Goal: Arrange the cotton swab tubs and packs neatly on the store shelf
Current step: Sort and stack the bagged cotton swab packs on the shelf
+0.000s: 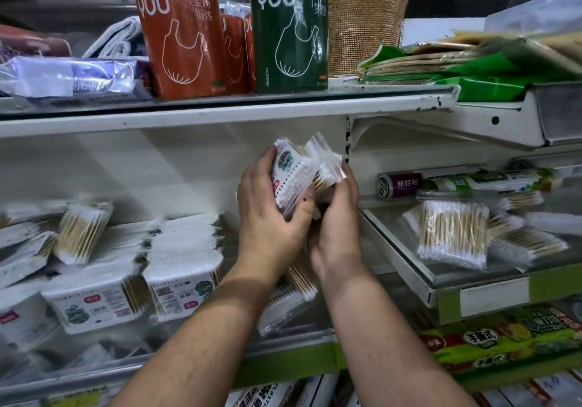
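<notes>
1. Head view: the left hand point(271, 217) curls round a labelled swab tub point(291, 176), raised above the store shelf point(283, 356); the right hand point(335, 217) pinches a clear swab pack point(326, 162) just right of the tub.
2. Best to square both together, then set them upright beside the stacked tubs point(185, 268) left of the held tub, labels forward.
3. Loose packs point(453, 233) lie well right of the tub.

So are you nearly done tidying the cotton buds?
Partway. Some tubs are already stacked on the left of the shelf. The left hand grips a tub and the right hand a bag of swabs. Loose packs on the right shelf and one pack under the arms remain untidy.
</notes>
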Motion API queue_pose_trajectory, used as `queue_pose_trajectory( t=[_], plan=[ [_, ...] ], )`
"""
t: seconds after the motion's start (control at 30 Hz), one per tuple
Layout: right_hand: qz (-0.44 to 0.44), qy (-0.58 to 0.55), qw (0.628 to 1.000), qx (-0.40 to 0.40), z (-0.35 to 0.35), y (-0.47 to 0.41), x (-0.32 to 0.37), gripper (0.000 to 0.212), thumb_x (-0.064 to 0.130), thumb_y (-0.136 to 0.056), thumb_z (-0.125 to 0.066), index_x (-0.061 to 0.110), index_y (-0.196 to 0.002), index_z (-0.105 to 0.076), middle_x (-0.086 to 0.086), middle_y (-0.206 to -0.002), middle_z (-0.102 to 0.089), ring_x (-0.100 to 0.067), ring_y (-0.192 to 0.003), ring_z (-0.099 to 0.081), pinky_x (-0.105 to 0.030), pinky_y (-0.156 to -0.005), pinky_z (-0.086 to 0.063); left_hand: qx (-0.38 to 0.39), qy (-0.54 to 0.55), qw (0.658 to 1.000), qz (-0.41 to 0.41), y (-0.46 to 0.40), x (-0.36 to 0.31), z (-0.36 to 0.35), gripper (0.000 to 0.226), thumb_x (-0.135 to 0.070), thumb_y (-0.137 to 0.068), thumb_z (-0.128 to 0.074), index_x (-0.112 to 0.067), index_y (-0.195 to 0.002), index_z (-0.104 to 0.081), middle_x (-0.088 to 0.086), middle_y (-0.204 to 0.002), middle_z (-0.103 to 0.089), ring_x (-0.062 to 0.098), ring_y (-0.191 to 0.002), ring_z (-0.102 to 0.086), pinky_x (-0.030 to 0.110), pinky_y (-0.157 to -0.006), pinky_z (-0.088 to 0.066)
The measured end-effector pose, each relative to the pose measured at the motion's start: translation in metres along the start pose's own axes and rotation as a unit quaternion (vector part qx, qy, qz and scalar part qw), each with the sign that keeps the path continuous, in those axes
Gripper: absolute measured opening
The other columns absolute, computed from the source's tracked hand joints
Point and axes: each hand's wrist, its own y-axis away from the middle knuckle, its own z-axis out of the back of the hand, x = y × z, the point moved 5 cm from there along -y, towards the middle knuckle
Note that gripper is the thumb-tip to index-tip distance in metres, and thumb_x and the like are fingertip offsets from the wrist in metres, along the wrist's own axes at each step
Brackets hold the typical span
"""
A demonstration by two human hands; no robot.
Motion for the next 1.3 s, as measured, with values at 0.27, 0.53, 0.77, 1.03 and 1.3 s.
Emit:
queue_pose_trajectory(
  t=[0.27, 0.53, 0.77, 1.03, 1.3],
  plan=[
    [0.009, 0.046, 0.999, 0.019, -0.017, 0.005, 0.002, 0.055, 0.057, -0.085, -0.061, 0.040, -0.136, -0.050, -0.007, -0.125, -0.066, -0.026, -0.112, -0.066, -0.046, -0.091, -0.055, -0.007, 0.001, 1.000, -0.025, -0.007, -0.001, 0.015, 0.075, -0.049, -0.084, -0.051, -0.018, -0.148, -0.029, 0.003, -0.142, -0.037, 0.016, -0.133, -0.036, 0.044, -0.109, -0.036],
    [-0.016, 0.029, 0.998, 0.060, -0.032, 0.009, -0.013, 0.078, 0.068, -0.076, -0.058, 0.031, -0.143, -0.044, -0.009, -0.135, -0.059, -0.027, -0.120, -0.061, -0.047, -0.096, -0.052, 0.005, -0.013, 1.000, -0.025, -0.009, 0.004, 0.037, 0.075, -0.051, -0.083, -0.051, -0.024, -0.149, -0.027, 0.000, -0.143, -0.035, 0.009, -0.133, -0.034, 0.027, -0.111, -0.031],
    [0.010, 0.052, 0.995, 0.085, -0.040, 0.020, -0.005, 0.038, 0.038, -0.103, -0.041, 0.036, -0.141, -0.040, -0.003, -0.119, -0.069, -0.017, -0.103, -0.069, -0.039, -0.089, -0.056, 0.009, -0.010, 1.000, -0.005, -0.008, 0.007, 0.046, 0.074, -0.052, -0.083, -0.048, -0.026, -0.149, -0.026, -0.004, -0.143, -0.033, 0.008, -0.134, -0.033, 0.016, -0.107, -0.029],
    [0.020, 0.085, 0.994, 0.071, -0.032, 0.029, 0.012, 0.037, 0.031, -0.102, -0.042, 0.042, -0.137, -0.045, -0.002, -0.121, -0.067, -0.021, -0.108, -0.066, -0.045, -0.095, -0.054, 0.025, 0.014, 0.999, 0.021, 0.002, -0.007, 0.038, 0.073, -0.056, -0.085, -0.047, -0.036, -0.150, -0.020, -0.012, -0.145, -0.028, 0.005, -0.135, -0.032, 0.039, -0.109, -0.040],
    [0.034, 0.093, 0.995, 0.016, -0.015, 0.039, 0.035, 0.036, 0.032, -0.103, -0.038, 0.042, -0.137, -0.046, 0.004, -0.116, -0.067, -0.010, -0.094, -0.069, -0.034, -0.079, -0.057, 0.058, 0.012, 0.998, 0.025, 0.013, -0.029, 0.028, 0.072, -0.063, -0.082, -0.044, -0.051, -0.146, -0.012, -0.011, -0.152, -0.021, 0.014, -0.132, -0.037, 0.049, -0.102, -0.044]
  ],
)
